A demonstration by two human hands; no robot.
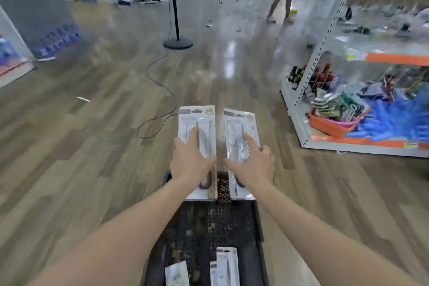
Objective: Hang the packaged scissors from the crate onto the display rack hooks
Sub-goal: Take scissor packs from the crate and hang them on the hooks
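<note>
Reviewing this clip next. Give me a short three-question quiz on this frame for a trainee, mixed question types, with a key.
1. True or false: each hand holds its own scissors pack.
2. Multiple choice: where is the black crate? A) on a shelf B) on the floor below the arms C) on a table
3. Fill in: the shelf rack stands to the person's ____.

Key:
1. True: the left hand holds the left pack and the right hand holds the right pack.
2. B. More packs lie inside the crate.
3. Right.
</note>
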